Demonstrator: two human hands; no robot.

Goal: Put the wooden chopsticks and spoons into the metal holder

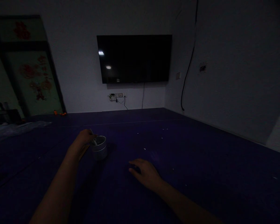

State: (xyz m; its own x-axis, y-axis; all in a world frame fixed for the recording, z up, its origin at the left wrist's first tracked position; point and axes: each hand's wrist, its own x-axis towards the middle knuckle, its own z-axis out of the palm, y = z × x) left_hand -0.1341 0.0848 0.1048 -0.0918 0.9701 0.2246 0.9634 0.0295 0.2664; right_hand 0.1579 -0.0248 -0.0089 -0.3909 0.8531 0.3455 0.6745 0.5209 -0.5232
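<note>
two hands reach over the purple floor: the left hand pinches a slender pale object, its lower end inside the grey cup, which stands upright there. thin yellow sticks lie beside the cup, partly hidden by that arm. the right hand is near, thumb and fingers spread; i can't tell whether it touches the floor.

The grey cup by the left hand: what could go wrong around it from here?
The grey cup might tip if the slim pale object in the left hand pushes it sideways; the right hand is apart from it and not steadying it. The left forearm could also nudge the yellow sticks beside the cup. And the scene is dim, so distances may be easy to misjudge.
</note>
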